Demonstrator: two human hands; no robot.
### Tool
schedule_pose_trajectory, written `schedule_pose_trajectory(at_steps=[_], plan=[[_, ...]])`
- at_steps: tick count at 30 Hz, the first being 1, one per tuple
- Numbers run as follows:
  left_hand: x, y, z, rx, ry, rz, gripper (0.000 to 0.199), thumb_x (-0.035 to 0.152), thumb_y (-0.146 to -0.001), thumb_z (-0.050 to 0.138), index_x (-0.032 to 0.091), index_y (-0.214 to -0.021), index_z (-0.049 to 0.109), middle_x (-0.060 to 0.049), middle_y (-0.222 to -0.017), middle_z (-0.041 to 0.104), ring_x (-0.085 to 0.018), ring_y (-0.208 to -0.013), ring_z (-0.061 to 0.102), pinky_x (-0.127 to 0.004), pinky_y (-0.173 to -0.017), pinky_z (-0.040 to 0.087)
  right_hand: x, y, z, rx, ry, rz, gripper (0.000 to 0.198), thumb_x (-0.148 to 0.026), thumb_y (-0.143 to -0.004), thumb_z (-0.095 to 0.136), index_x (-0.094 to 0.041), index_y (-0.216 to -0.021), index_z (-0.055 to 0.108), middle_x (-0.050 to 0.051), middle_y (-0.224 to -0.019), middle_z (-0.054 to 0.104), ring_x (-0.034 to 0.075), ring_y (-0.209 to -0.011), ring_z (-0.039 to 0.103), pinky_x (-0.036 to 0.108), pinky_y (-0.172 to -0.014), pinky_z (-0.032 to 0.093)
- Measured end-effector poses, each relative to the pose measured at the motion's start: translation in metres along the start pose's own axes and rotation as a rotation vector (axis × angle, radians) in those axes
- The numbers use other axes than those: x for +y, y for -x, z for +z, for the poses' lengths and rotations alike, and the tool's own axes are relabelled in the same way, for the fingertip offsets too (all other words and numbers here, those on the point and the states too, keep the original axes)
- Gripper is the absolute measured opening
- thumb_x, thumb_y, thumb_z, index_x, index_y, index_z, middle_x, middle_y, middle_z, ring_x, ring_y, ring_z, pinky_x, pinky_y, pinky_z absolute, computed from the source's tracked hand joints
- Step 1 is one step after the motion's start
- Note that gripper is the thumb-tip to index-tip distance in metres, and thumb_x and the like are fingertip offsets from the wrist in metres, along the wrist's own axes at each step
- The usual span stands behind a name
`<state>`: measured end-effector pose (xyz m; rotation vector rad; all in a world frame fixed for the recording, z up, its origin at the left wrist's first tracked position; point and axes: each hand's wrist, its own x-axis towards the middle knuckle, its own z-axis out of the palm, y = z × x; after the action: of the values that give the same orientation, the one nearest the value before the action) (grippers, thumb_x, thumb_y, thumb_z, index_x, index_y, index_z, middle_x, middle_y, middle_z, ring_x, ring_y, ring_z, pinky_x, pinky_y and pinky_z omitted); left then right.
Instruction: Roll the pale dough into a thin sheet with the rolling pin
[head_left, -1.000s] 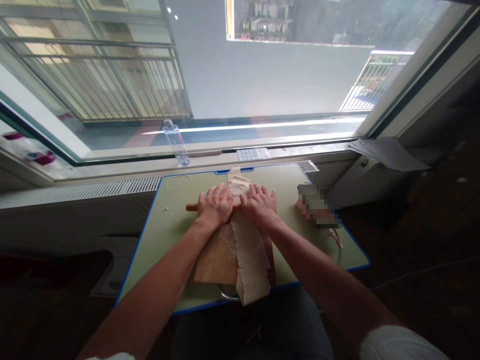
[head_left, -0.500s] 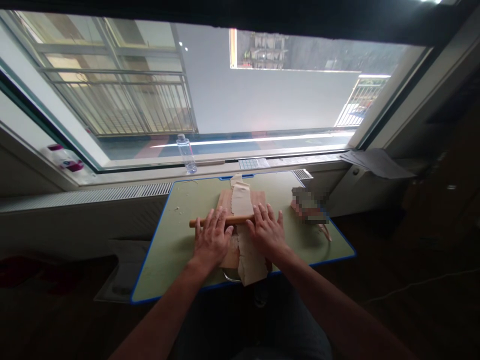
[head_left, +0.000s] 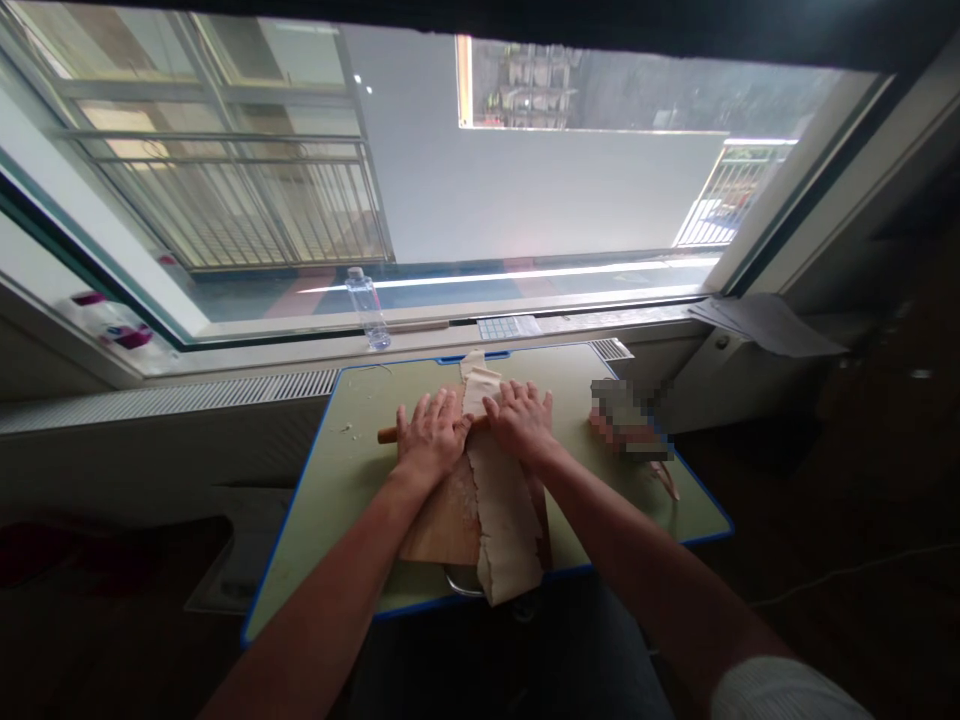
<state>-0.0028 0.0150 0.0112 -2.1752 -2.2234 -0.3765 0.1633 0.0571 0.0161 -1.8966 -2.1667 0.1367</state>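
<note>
A wooden rolling pin point(head_left: 387, 436) lies crosswise over a long strip of pale dough point(head_left: 506, 510). My left hand point(head_left: 433, 437) rests on the pin's left part, palm down, fingers stretched forward over it. Close beside it, my right hand point(head_left: 521, 418) presses on the pin's right part, also with its fingers extended and hiding that end. Both hands are open and flat rather than wrapped round the pin. Under the dough is a wooden board point(head_left: 435, 530). The strip runs past the board's far edge and hangs over its near edge.
The board stands on a green, blue-edged table point(head_left: 315, 540). At the right lies a pixelated item point(head_left: 630, 420) with a thin strip near it. Dough crumbs point(head_left: 345, 429) are scattered at left. A clear bottle point(head_left: 367, 308) stands on the windowsill, with papers point(head_left: 765, 325) farther right.
Both hands and the rolling pin have moved forward along the dough, away from me, and the hands are closer together. More dough shows on the near side.
</note>
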Motion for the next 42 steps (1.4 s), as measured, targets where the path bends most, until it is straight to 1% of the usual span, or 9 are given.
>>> schedule_pose_trajectory(at_steps=[5, 10, 14, 21, 25, 31, 36, 39, 42], plan=[[-0.005, -0.040, 0.001, -0.049, 0.011, -0.043, 0.067, 0.056, -0.109, 0.024, 0.027, -0.163, 0.049, -0.011, -0.172, 0.044, -0.033, -0.159, 0.040, -0.069, -0.131, 0.021, -0.003, -0.040, 0.001, -0.012, -0.036, 0.005, 0.064, -0.059, -0.111, 0.033, -0.021, -0.158, 0.054, 0.014, -0.165, 0.052, 0.036, -0.152, 0.043, 0.063, -0.126, 0.028], [-0.013, -0.080, 0.003, -0.135, 0.038, -0.061, 0.069, 0.060, -0.107, 0.024, 0.029, -0.163, 0.048, -0.011, -0.173, 0.043, -0.034, -0.159, 0.038, -0.068, -0.130, 0.024, -0.003, -0.077, 0.003, -0.088, -0.097, 0.030, 0.072, -0.066, -0.109, 0.031, -0.020, -0.161, 0.050, 0.017, -0.167, 0.048, 0.038, -0.152, 0.042, 0.065, -0.124, 0.030], [-0.021, -0.109, 0.005, -0.195, 0.050, -0.058, 0.071, 0.061, -0.105, 0.023, 0.030, -0.165, 0.044, -0.011, -0.176, 0.038, -0.035, -0.160, 0.036, -0.069, -0.128, 0.026, -0.003, -0.104, 0.008, -0.079, -0.132, 0.018, 0.071, -0.066, -0.109, 0.030, -0.019, -0.156, 0.055, 0.019, -0.165, 0.050, 0.039, -0.151, 0.042, 0.067, -0.123, 0.030], [-0.025, -0.136, 0.008, -0.187, 0.062, -0.064, 0.068, 0.057, -0.106, 0.026, 0.026, -0.163, 0.047, -0.012, -0.174, 0.040, -0.037, -0.157, 0.040, -0.069, -0.127, 0.029, -0.006, -0.128, 0.013, -0.036, -0.100, 0.002, 0.066, -0.061, -0.112, 0.026, -0.017, -0.150, 0.057, 0.022, -0.159, 0.054, 0.040, -0.148, 0.042, 0.073, -0.120, 0.027], [-0.023, -0.129, 0.007, -0.163, 0.057, -0.042, 0.066, 0.057, -0.107, 0.026, 0.027, -0.161, 0.049, -0.012, -0.174, 0.041, -0.036, -0.156, 0.040, -0.068, -0.127, 0.028, -0.006, -0.123, 0.012, -0.026, -0.080, 0.014, 0.063, -0.058, -0.112, 0.027, -0.017, -0.149, 0.056, 0.022, -0.159, 0.054, 0.039, -0.150, 0.041, 0.072, -0.121, 0.027], [-0.018, -0.100, 0.004, -0.117, 0.029, -0.004, 0.063, 0.058, -0.108, 0.025, 0.032, -0.160, 0.052, -0.010, -0.171, 0.046, -0.035, -0.155, 0.042, -0.067, -0.128, 0.027, -0.006, -0.096, 0.006, -0.025, -0.095, 0.045, 0.061, -0.055, -0.109, 0.035, -0.016, -0.151, 0.056, 0.018, -0.162, 0.053, 0.038, -0.149, 0.043, 0.065, -0.125, 0.026], [-0.010, -0.058, 0.001, -0.072, 0.008, 0.009, 0.062, 0.058, -0.109, 0.025, 0.034, -0.157, 0.056, -0.008, -0.169, 0.050, -0.033, -0.152, 0.046, -0.064, -0.127, 0.031, -0.005, -0.051, 0.006, 0.035, -0.042, 0.012, 0.063, -0.052, -0.108, 0.037, -0.017, -0.158, 0.052, 0.017, -0.164, 0.053, 0.037, -0.149, 0.044, 0.061, -0.125, 0.027], [-0.007, -0.026, -0.003, -0.039, 0.007, 0.053, 0.061, 0.057, -0.109, 0.026, 0.034, -0.157, 0.057, -0.008, -0.168, 0.051, -0.033, -0.153, 0.046, -0.063, -0.127, 0.032, -0.004, -0.016, 0.006, 0.073, -0.001, -0.016, 0.062, -0.050, -0.110, 0.036, -0.018, -0.159, 0.052, 0.016, -0.165, 0.052, 0.039, -0.154, 0.039, 0.063, -0.127, 0.022], [-0.004, 0.009, -0.009, -0.064, 0.017, 0.090, 0.061, 0.058, -0.109, 0.032, 0.032, -0.159, 0.054, -0.008, -0.168, 0.051, -0.032, -0.155, 0.045, -0.064, -0.128, 0.030, 0.000, 0.020, 0.004, 0.060, 0.014, -0.040, 0.064, -0.050, -0.112, 0.032, -0.016, -0.162, 0.050, 0.016, -0.169, 0.047, 0.038, -0.159, 0.033, 0.063, -0.129, 0.017]])
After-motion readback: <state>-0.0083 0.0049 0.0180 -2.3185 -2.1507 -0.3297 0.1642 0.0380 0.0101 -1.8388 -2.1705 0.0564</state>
